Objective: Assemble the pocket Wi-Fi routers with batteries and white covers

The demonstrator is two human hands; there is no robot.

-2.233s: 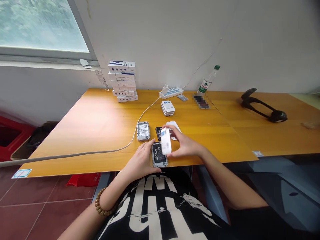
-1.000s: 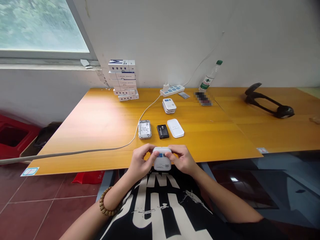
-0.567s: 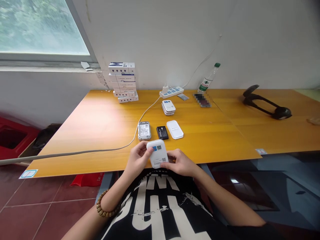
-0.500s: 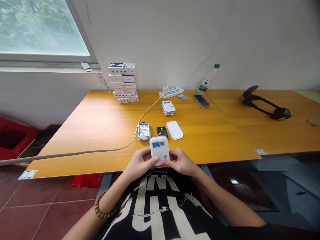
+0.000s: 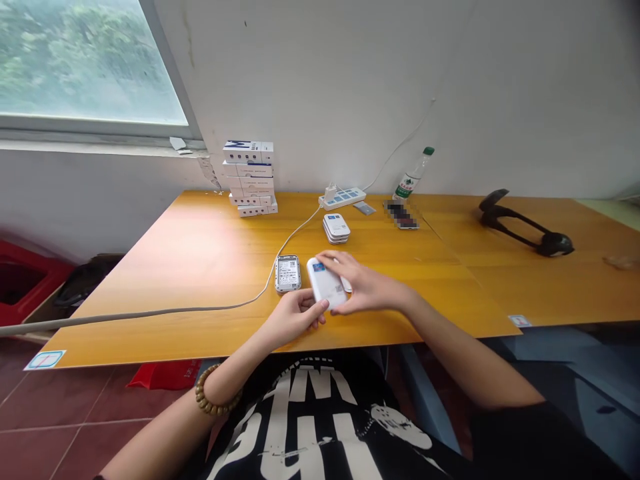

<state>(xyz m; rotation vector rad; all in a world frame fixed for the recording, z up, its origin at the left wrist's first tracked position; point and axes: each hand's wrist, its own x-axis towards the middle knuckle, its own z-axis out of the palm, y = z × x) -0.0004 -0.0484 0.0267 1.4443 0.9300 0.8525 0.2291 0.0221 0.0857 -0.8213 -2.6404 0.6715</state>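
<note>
A white pocket Wi-Fi router (image 5: 327, 287) with a blue sticker is tilted just above the table, between both my hands. My left hand (image 5: 295, 313) pinches its lower left side, thumb on the front face. My right hand (image 5: 363, 283) wraps over its upper edge and right side, fingers closed on it. To the left lies a second router (image 5: 288, 273) without its cover, its printed label facing up. A white cover (image 5: 347, 285) shows only a sliver behind my right hand; the black battery beside it is hidden. Farther back sits a small stack of white routers (image 5: 336, 228).
White boxes (image 5: 250, 187) are stacked by the wall. A power strip (image 5: 343, 198), a water bottle (image 5: 407, 180), a blurred phone (image 5: 403, 215) and a grey packet (image 5: 365, 208) lie at the back. A cable (image 5: 190, 310) crosses the table leftward. A black stand (image 5: 520, 223) lies right.
The router has moved forward from the table's front edge and tilted over. My right hand has shifted from its lower right corner to its top and right side, covering the battery and most of the cover.
</note>
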